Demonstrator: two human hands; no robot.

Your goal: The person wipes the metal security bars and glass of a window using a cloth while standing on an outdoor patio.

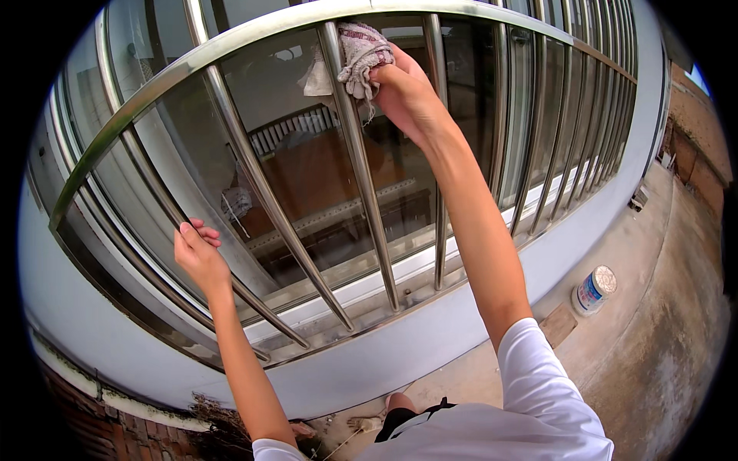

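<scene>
Cloth [364,55]: off-white/greyish, dull red-purple stripes. Bars [361,161]: shiny silver, dark reflections streaking lengthwise. Top rail [246,35]: same silver, greenish-brown tint toward left end. Window frame [361,288]: white. Wall [330,384]: pale bluish white. Shirt [477,434]: plain white. Shorts [396,422]: black. Bucket [589,295]: whitish, blue label with a bit of red. Board [559,326]: brown. Ground [653,346]: grey-brown, blotchy. Bricks [115,434]: reddish brown.

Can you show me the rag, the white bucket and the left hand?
Rag [366,58]: head view, on its bunched-up cloth.
White bucket [591,294]: head view, on its side.
Left hand [201,257]: head view, on its middle.
</scene>
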